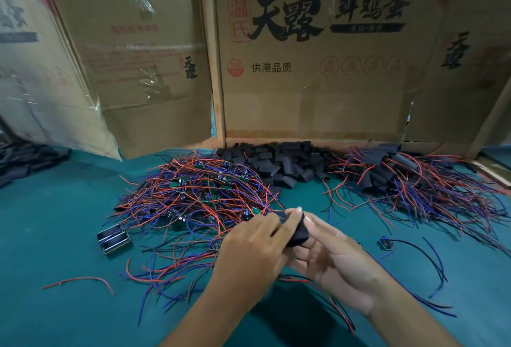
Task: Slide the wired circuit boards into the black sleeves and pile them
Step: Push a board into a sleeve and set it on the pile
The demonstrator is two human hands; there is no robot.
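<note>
While both hands pinch it — left (249, 247), right (334, 261) — the black sleeve (298, 232) slants upright.

We hold one black sleeve (298, 232) between both hands: the left hand (250, 247) pinches its upper end, and the right hand (336, 256) cradles it from below with the fingers curled round it. Directly beyond the left hand lies the tangle of unsleeved wired boards (197, 197). Beyond both hands sits the heap of empty sleeves (279, 161). The finished pile (409, 180) lies beyond the right hand. One loose board (386, 243) rests on the green surface (55, 236) just right of the right hand.
</note>
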